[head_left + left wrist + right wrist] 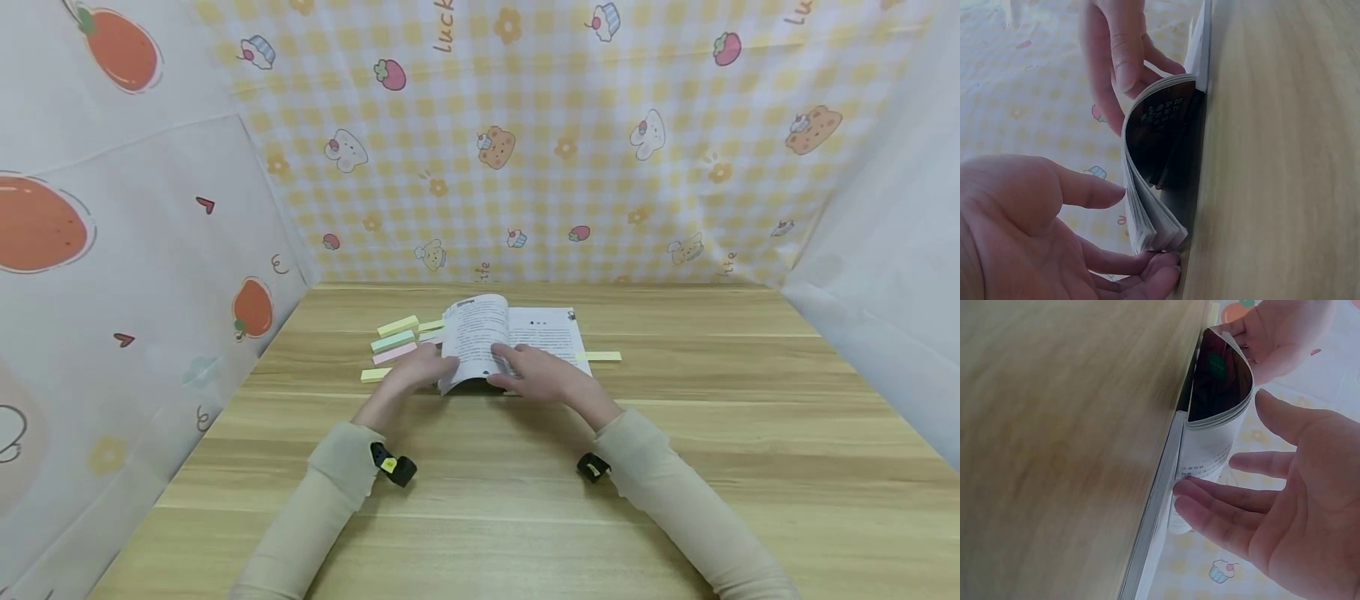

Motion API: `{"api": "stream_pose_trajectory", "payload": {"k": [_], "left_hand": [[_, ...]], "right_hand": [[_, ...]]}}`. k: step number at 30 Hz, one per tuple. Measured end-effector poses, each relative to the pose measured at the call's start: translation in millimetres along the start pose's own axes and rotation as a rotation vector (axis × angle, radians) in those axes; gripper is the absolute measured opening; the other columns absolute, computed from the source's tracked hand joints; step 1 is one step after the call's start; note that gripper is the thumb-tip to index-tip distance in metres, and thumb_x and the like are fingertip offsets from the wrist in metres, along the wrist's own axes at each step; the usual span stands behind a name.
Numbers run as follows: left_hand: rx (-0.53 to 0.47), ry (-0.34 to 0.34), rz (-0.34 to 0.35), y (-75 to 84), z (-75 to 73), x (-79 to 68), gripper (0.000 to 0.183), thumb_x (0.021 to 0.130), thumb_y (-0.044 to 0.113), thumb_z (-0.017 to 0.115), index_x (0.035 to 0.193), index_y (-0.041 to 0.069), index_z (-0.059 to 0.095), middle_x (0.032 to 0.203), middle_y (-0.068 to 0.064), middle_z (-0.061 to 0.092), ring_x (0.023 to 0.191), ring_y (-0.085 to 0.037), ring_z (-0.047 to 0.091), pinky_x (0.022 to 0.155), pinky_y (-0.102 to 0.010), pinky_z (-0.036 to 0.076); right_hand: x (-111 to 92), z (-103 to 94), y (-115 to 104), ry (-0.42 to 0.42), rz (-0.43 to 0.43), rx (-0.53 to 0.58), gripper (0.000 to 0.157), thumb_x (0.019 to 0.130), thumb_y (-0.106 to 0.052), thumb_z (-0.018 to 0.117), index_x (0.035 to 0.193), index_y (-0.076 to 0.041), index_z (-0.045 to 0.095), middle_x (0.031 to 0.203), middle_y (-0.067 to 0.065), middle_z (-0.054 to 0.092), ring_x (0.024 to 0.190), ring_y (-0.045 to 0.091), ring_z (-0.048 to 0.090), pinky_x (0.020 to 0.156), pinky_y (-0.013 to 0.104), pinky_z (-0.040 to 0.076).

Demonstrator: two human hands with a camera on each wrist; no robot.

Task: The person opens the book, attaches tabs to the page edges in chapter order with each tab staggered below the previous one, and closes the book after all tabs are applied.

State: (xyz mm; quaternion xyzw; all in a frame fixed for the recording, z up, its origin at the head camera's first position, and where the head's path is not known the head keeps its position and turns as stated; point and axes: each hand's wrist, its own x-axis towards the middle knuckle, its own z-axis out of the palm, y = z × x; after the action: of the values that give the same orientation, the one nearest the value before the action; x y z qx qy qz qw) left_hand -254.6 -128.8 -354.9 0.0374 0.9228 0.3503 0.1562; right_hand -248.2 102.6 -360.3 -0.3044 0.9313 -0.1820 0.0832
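Note:
A book (476, 337) lies spread on the wooden table, its left-hand pages arched up and its right-hand pages flat. Under the arch its dark cover (1160, 122) shows in the left wrist view. The left hand (422, 367) holds the left edge of the arched pages, thumb against the printed side and curled fingers at the page edges. My right hand (536, 372) is over the book's middle; in the right wrist view its loosely bent fingers (1219, 515) reach the pages by the fold. From the right page a pale yellow sticky strip (602, 356) juts out.
Left of the book lie yellow (397, 326), green (392, 341) and pink (394, 353) sticky-note pads, with another yellow pad (373, 375) nearer the left wrist. A patterned cloth (525, 192) hangs behind the table (495, 492). Both wrists wear black cameras.

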Motion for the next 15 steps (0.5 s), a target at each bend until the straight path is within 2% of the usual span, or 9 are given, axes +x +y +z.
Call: {"api": "stream_pose_trajectory", "payload": {"k": [4,7,11,15], "left_hand": [[-0.083,-0.021,-0.010,-1.7,-0.2,1.4,0.028,0.098,0.026,0.054,0.097,0.000,0.065,0.074,-0.002,0.049,0.061,-0.015,0.041,0.054,-0.025,0.032],[-0.110,-0.033,-0.021,-1.9,1.0,3.0,0.028,0.099,0.027,0.055,0.095,0.001,0.065,0.072,-0.002,0.052,0.061,-0.014,0.045,0.056,-0.025,0.038],[-0.151,-0.052,-0.032,-0.5,3.1,4.1,0.027,0.100,0.028,0.057,0.089,0.004,0.064,0.070,-0.002,0.055,0.062,-0.014,0.051,0.058,-0.024,0.044],[-0.192,-0.064,-0.023,0.7,3.8,3.5,0.029,0.100,0.026,0.057,0.080,0.007,0.062,0.063,0.001,0.051,0.058,-0.012,0.048,0.056,-0.022,0.044]], "right_hand": [[0.5,0.2,0.5,0.005,-0.003,0.005,0.066,0.105,-0.045,0.051,0.155,-0.005,0.036,0.137,0.026,0.057,0.126,0.035,0.056,0.106,0.049,0.044],[0.9,0.4,0.9,0.010,-0.005,0.007,0.068,0.104,-0.046,0.053,0.156,-0.006,0.034,0.135,0.026,0.058,0.125,0.035,0.057,0.106,0.049,0.044],[0.9,1.3,1.7,0.021,-0.020,-0.009,0.068,0.102,-0.044,0.058,0.155,-0.007,0.035,0.123,0.024,0.063,0.112,0.031,0.062,0.097,0.048,0.049],[1.4,1.7,2.4,0.036,-0.040,-0.018,0.066,0.101,-0.037,0.062,0.153,-0.006,0.035,0.110,0.019,0.065,0.097,0.025,0.062,0.088,0.045,0.051]]}}
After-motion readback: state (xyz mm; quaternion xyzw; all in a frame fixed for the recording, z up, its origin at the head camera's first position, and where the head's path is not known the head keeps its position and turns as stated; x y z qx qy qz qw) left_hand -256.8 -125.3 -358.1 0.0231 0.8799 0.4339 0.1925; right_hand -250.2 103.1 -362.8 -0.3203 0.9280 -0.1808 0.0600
